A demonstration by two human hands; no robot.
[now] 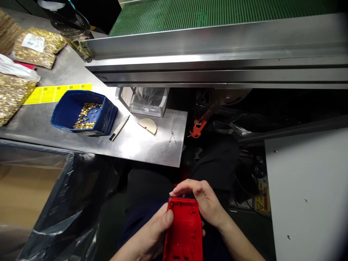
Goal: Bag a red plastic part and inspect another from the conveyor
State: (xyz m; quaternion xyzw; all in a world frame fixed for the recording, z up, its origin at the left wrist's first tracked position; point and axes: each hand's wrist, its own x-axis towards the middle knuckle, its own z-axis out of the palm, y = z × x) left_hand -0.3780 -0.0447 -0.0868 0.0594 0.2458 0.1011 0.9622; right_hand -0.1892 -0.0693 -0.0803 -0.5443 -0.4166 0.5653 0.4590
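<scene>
The shell (185, 226) is red, the bin (108, 114) blue, the label strip (51, 95) yellow, the belt (206, 14) green-ribbed.

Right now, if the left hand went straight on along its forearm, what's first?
The red case, already in its grip; beyond that, probably the right hand, though depth is unclear.

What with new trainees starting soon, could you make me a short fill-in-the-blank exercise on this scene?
1. The left hand lays its ____ on the edge of the red shell.
2. The bin holding small gold-coloured pieces is coloured ____.
3. The ribbed surface beyond the metal rail is coloured ____.
4. In the picture, the half-round piece lies to the ____ of the bin.

Missing words: thumb; blue; green; right.
</scene>
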